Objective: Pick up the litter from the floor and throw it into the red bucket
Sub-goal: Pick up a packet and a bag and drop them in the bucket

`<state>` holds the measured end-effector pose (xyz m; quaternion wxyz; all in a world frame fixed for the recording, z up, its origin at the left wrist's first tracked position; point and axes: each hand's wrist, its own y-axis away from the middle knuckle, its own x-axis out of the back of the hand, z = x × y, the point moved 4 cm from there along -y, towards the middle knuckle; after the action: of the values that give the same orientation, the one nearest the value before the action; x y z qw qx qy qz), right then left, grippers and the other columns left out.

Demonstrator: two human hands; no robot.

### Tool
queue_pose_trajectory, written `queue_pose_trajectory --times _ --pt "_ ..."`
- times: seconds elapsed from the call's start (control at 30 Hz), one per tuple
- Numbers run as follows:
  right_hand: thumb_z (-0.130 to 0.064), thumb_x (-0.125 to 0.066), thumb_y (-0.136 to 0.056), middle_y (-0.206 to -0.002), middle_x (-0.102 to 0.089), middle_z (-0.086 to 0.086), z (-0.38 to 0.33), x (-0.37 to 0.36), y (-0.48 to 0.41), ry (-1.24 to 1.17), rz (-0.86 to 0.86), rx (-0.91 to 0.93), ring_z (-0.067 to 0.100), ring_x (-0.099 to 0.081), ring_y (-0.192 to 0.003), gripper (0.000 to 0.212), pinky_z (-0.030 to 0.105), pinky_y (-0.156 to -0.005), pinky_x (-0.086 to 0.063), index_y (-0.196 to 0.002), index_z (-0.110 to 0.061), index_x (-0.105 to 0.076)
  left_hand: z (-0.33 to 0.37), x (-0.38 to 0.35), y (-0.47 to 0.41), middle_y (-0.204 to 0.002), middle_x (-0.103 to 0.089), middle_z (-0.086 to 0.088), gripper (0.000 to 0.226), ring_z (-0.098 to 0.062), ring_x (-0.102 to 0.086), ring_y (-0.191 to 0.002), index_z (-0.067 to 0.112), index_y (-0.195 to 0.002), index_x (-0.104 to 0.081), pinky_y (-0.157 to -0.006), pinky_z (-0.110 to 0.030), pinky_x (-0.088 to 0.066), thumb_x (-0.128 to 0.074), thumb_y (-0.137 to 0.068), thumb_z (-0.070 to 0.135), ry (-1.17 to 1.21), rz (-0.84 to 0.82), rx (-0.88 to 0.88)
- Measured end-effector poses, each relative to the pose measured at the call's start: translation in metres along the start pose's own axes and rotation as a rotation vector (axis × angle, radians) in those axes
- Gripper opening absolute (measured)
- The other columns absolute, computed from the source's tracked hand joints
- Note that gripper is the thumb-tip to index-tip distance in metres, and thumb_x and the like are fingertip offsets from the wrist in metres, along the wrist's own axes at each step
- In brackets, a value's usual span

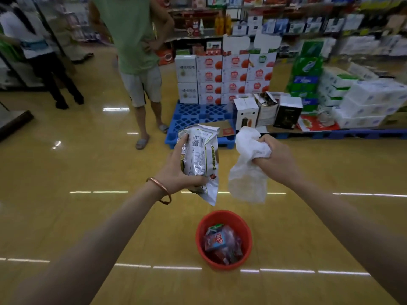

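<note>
The red bucket [246,234] stands on the yellow floor just below my hands, with several wrappers inside, among them a blue-and-red packet [217,239]. My left hand [176,170] grips a silver snack wrapper [201,159] with green print, held upright above and left of the bucket. My right hand [277,157] is closed on a crumpled white plastic bag [246,170], which hangs down above the bucket's right side. Both items are in the air, higher than the bucket's rim.
A person in a green shirt and sandals [141,69] stands ahead on the left. Another person [44,60] stands at far left. A blue pallet [193,119] with stacked cartons [233,78] lies straight ahead; more boxes [365,102] and shelves fill the right.
</note>
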<state>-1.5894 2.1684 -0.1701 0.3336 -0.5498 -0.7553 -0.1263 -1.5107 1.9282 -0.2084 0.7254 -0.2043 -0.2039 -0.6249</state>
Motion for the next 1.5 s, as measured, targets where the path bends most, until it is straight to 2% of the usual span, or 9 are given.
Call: queue_pose_trajectory --times 0.2,0.37,0.57,0.9,1.03,1.13,1.23,1.37,1.5 --pt "-0.011 -0.061 -0.082 -0.075 -0.055 -0.005 0.030 -0.024 -0.039 0.001 -0.068 -0.066 0.010 -0.048 -0.066 0.012 0.024 -0.054 -0.034 -0.090 -0.011 -0.052 -0.024 -0.013 -0.045 -0.143 -0.027 0.003 0.125 -0.017 -0.031 -0.132 0.042 -0.143 -0.007 -0.105 -0.045 -0.037 -0.081 -0.042 0.052 -0.023 -0.024 0.022" --pt "-0.014 -0.062 -0.083 -0.074 -0.053 -0.010 0.046 -0.030 -0.069 0.015 -0.035 -0.138 0.005 -0.047 -0.066 0.014 0.018 -0.050 -0.030 -0.082 -0.019 -0.049 -0.042 -0.024 -0.093 -0.142 -0.028 0.001 0.124 -0.020 -0.035 -0.129 0.049 -0.139 -0.005 -0.102 -0.047 -0.040 -0.082 -0.042 0.053 -0.024 -0.106 0.060" --pt "-0.012 -0.065 -0.080 -0.073 -0.055 -0.010 0.082 -0.046 -0.091 0.019 0.081 -0.301 0.004 -0.048 -0.064 0.017 0.011 -0.050 -0.037 -0.082 -0.019 -0.050 -0.070 -0.048 -0.172 -0.141 -0.031 0.001 0.127 -0.025 -0.046 -0.122 0.064 -0.131 -0.002 -0.091 -0.051 -0.049 -0.083 -0.033 0.065 -0.003 -0.324 0.033" --pt "-0.011 -0.068 -0.077 -0.072 -0.054 -0.011 0.119 -0.078 -0.107 0.035 0.394 -0.652 0.001 -0.048 -0.064 0.020 0.008 -0.053 -0.037 -0.084 -0.021 -0.052 -0.095 -0.082 -0.274 -0.142 -0.019 -0.001 0.127 -0.021 -0.030 -0.129 0.039 -0.145 0.000 -0.106 -0.038 -0.034 -0.084 -0.050 0.043 -0.083 -0.695 -0.136" --pt "-0.011 -0.066 -0.079 -0.069 -0.052 -0.015 0.122 -0.083 -0.092 0.057 0.450 -0.711 0.001 -0.048 -0.064 0.029 0.007 -0.053 -0.036 -0.073 -0.031 -0.045 -0.094 -0.101 -0.284 -0.143 -0.018 -0.005 0.123 -0.022 -0.027 -0.131 0.036 -0.146 0.001 -0.106 -0.042 -0.031 -0.086 -0.058 0.035 -0.088 -0.786 -0.162" --pt "-0.011 -0.067 -0.078 -0.071 -0.053 -0.014 0.129 -0.074 -0.088 0.073 0.491 -0.744 0.013 -0.048 -0.068 0.021 0.015 -0.051 -0.033 -0.084 -0.023 -0.051 -0.092 -0.115 -0.288 -0.144 -0.017 -0.004 0.127 -0.023 -0.021 -0.135 0.037 -0.145 0.002 -0.106 -0.045 -0.030 -0.084 -0.052 0.042 -0.091 -0.828 -0.169" --pt "-0.010 -0.067 -0.078 -0.072 -0.054 -0.014 0.141 -0.067 -0.085 0.064 0.525 -0.734 0.009 -0.049 -0.066 0.020 0.012 -0.052 -0.035 -0.088 -0.020 -0.053 -0.093 -0.130 -0.289 -0.143 -0.017 -0.006 0.124 -0.024 -0.025 -0.132 0.037 -0.145 0.001 -0.106 -0.043 -0.032 -0.086 -0.058 0.033 -0.097 -0.857 -0.169" --pt "-0.015 -0.068 -0.080 -0.076 -0.056 -0.015 0.175 -0.081 -0.079 0.004 0.497 -0.749 0.003 -0.051 -0.068 0.019 0.016 -0.057 -0.038 -0.091 -0.022 -0.054 -0.119 -0.152 -0.292 -0.139 -0.023 -0.006 0.127 -0.025 -0.032 -0.127 0.038 -0.145 0.000 -0.104 -0.048 -0.037 -0.086 -0.052 0.042 -0.124 -0.844 -0.101" --pt "-0.024 -0.064 -0.085 -0.087 -0.059 -0.006 0.229 -0.123 -0.063 0.061 0.333 -0.780 0.023 -0.051 -0.092 0.026 0.030 -0.067 -0.036 -0.110 -0.020 -0.056 -0.166 -0.184 -0.285 -0.136 -0.035 -0.006 0.131 -0.030 -0.047 -0.119 0.049 -0.138 -0.002 -0.094 -0.050 -0.047 -0.082 -0.035 0.064 -0.200 -0.871 0.009"
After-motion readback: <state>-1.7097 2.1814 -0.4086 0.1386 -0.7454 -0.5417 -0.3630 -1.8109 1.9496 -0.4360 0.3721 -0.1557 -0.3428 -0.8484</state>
